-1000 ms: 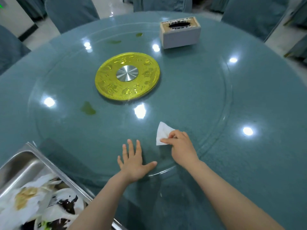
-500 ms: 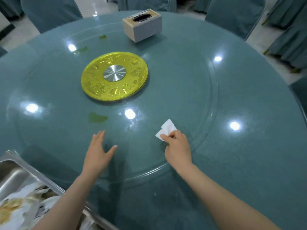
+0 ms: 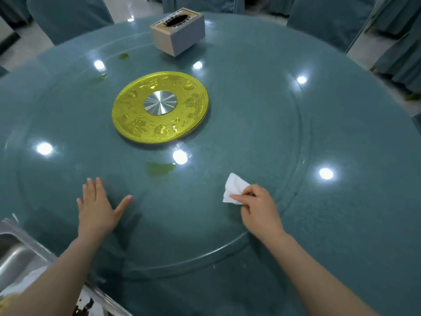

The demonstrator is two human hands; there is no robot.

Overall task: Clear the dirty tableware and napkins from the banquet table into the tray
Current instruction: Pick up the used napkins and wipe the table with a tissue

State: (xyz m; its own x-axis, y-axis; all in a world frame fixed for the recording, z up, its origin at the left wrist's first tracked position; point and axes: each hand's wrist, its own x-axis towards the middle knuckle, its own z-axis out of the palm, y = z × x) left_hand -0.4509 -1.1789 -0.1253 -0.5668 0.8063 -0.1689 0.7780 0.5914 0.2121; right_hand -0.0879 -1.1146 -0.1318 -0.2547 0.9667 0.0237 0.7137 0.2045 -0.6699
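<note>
My right hand (image 3: pixel 258 208) pinches a small white napkin (image 3: pixel 234 187) against the glass turntable (image 3: pixel 262 137) near its front right. My left hand (image 3: pixel 98 208) lies flat on the glass at the front left, fingers straight and thumb spread. A steel tray (image 3: pixel 20 249) sits at the lower left corner, partly hidden by my left forearm; white tableware with dark residue shows in it. A green smear (image 3: pixel 159 168) marks the glass between my hands, a little farther in.
A gold disc with a silver hub (image 3: pixel 160 107) sits at the turntable's centre. A tissue box (image 3: pixel 178 30) stands at the far side. Small green spots (image 3: pixel 124 56) lie far left. Covered chairs (image 3: pixel 328 17) ring the round table.
The turntable has turned: the tissue box and green smear shifted with it. My left hand slid left across the glass. My right hand kept pinching the napkin near the same spot.
</note>
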